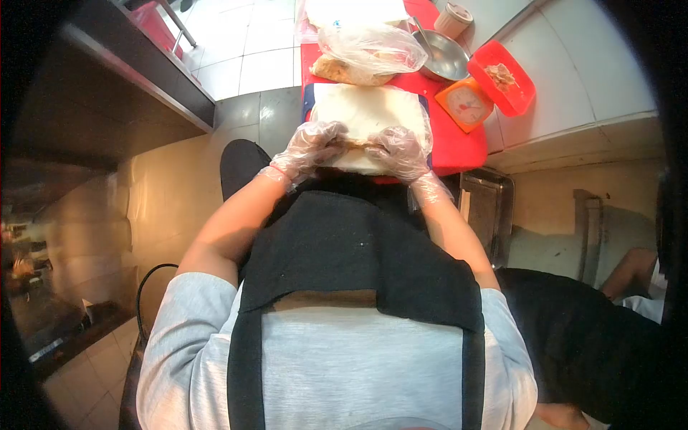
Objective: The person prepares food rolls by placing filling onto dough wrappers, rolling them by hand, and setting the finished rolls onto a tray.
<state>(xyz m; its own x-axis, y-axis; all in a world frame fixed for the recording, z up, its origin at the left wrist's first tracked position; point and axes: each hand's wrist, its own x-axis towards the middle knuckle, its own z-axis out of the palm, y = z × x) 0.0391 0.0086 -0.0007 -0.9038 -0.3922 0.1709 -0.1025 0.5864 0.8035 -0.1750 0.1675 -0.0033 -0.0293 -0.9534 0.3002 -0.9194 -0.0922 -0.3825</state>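
Observation:
Both my hands wear clear plastic gloves and meet over a stack of thin white sheets (373,107) on the red table. My left hand (315,145) has its fingers closed at the left end of a small brownish roll (354,144). At the roll's right end, the fingers of my right hand (401,150) are curled round it. The roll lies near the front edge of the sheets. Just behind the stack is a clear plastic bag (373,49) over brownish food (333,70).
An orange scale (466,105), a red container (527,92) with shredded food and a metal bowl (451,57) with a spoon stand at the right. Behind them is a lidded jar (453,20). Another person's dark-clothed leg (573,337) is at lower right.

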